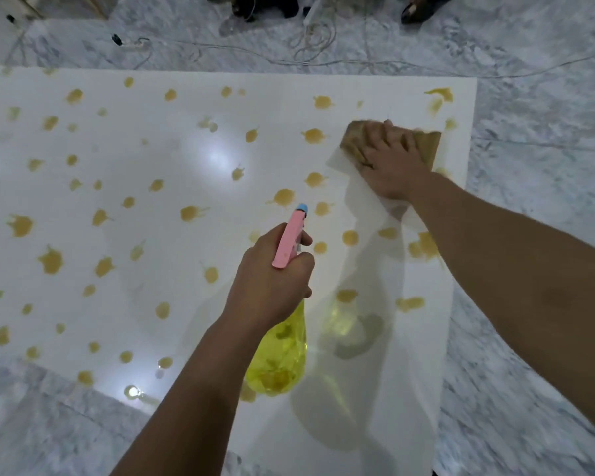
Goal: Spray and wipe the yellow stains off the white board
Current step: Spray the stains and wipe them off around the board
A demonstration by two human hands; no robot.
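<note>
My right hand presses a stained cloth flat against the white board near its far right corner, fingers spread straight over the cloth rather than curled round it. My left hand grips the neck of the yellow spray bottle, fingers wrapped at the pink trigger head, nozzle aimed forward over the board. To do the wipe well, I judge that firm, even palm pressure and overlapping strokes matter, working inward from the corner. The yellow stains lie just left of my right fingertips; others sit beside the wrist and many more are scattered well apart across the left of the board, which rests on a marble floor
</note>
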